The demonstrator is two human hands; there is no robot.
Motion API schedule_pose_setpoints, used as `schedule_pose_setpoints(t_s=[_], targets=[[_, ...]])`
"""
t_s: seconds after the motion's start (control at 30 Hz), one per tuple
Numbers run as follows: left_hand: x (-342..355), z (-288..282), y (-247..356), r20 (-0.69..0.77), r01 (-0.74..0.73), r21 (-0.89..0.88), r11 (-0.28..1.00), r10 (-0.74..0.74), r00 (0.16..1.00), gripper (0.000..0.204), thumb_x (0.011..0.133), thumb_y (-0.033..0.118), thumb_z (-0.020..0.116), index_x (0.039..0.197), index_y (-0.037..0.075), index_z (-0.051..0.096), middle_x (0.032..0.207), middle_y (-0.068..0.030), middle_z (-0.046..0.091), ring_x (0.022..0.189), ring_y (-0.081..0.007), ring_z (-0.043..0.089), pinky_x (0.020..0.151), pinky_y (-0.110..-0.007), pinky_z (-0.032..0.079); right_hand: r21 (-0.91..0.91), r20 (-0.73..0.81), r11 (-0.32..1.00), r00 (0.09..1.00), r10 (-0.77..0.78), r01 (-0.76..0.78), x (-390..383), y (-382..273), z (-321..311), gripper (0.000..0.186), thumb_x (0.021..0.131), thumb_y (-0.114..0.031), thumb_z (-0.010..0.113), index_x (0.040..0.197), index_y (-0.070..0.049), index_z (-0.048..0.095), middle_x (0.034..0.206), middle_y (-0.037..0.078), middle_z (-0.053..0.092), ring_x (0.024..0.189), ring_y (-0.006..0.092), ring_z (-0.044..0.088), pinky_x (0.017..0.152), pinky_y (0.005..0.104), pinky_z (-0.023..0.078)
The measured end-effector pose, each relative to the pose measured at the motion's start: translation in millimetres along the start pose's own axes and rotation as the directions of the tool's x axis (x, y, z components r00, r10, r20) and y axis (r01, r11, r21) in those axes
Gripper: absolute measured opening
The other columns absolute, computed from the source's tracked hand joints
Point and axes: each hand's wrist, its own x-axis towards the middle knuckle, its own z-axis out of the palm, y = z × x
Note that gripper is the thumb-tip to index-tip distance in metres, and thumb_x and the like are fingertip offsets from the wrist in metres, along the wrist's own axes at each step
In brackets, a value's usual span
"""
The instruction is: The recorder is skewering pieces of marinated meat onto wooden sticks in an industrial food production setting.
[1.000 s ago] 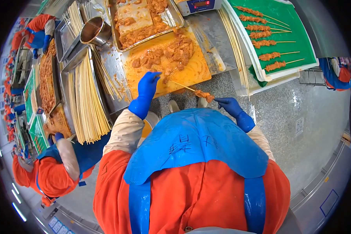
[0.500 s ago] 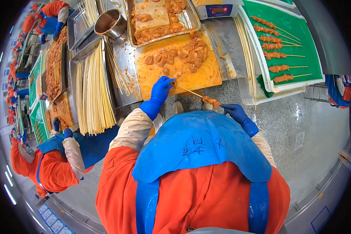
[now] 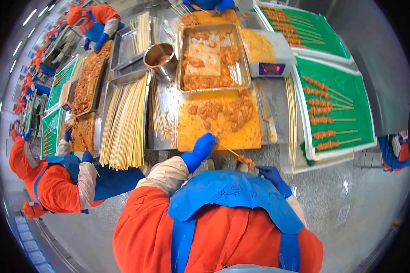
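A wooden skewer [image 3: 228, 149] slants above the floor, just off the near edge of an orange cutting board [image 3: 189, 142]. Marinated meat [image 3: 246, 161] is threaded on its right part. My left hand [image 3: 203, 149], in a blue glove, pinches at the bare left end. The fingers of my right hand [image 3: 275, 179], in a darker blue glove, close at the meat-covered end; their exact grip is partly hidden. Loose raw meat pieces [image 3: 232, 111] lie on the board. Beyond it stands a metal tray [image 3: 181, 68] of more meat.
Bare skewers [image 3: 123, 125] fill a metal tray at left, beside a steel pot [image 3: 168, 63]. On the right, a green-lined tray [image 3: 364, 109] holds several finished meat skewers, near a scale [image 3: 271, 69]. Co-workers [image 3: 54, 175] stand at left and across the table.
The view has tilted up, so the table sits lower in the picture and more of its far side shows. Both my hands stay at the skewer, with little change in their grip.
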Motion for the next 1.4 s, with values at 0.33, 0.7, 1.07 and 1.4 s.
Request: schedule_pose_setpoints(t_s=[0.33,0.7,1.07,1.4], targets=[[-1.5,5.8,15.2,0.020,0.026,0.081,0.996,-0.028,0.999,0.021,0.096,0.023,0.083,0.114,0.012,0.080,0.108,-0.0187,0.073,0.105,-0.0450,0.073,0.089,-0.056,0.060,-0.274,0.051,0.957,0.995,-0.088,0.099,-0.4,-98.8,-3.5,0.041,0.106,-0.001,0.071,0.144,-0.010,0.084,0.108,0.012,0.087,0.091,0.0167,0.079,0.087,0.0356,0.065],[50.5,-10.2,-44.4,0.014,-0.266,-0.264,0.927,0.279,0.960,0.015,0.095,0.016,0.080,0.106,0.009,0.086,0.104,-0.0164,0.077,0.103,-0.0373,0.075,0.091,-0.044,0.060,-0.212,-0.025,0.977,0.999,0.026,-0.030,-17.3,-68.3,14.8,0.037,0.111,-0.021,0.077,0.143,-0.003,0.082,0.132,0.014,0.087,0.117,0.0213,0.081,0.106,0.0396,0.062],[0.2,-0.9,-17.9,-0.005,0.020,-0.044,0.999,-0.020,1.000,0.029,0.095,0.010,0.088,0.124,0.012,0.087,0.114,-0.0128,0.073,0.107,-0.0350,0.074,0.093,-0.042,0.060,-0.024,-0.025,0.999,0.999,0.027,-0.027,-13.4,-22.1,19.5,0.037,0.113,-0.009,0.073,0.149,-0.013,0.082,0.110,0.007,0.087,0.094,0.0142,0.077,0.092,0.0330,0.063],[16.5,-6.2,-3.2,0.059,-0.041,-0.070,0.997,0.045,0.997,0.025,0.093,0.004,0.088,0.117,0.008,0.083,0.111,-0.0135,0.071,0.104,-0.0370,0.074,0.091,-0.043,0.061,-0.069,0.038,0.997,0.999,0.037,-0.034,13.3,-14.8,-6.4,0.035,0.111,-0.005,0.074,0.144,-0.012,0.084,0.113,0.007,0.087,0.093,0.0135,0.076,0.091,0.0334,0.063]])
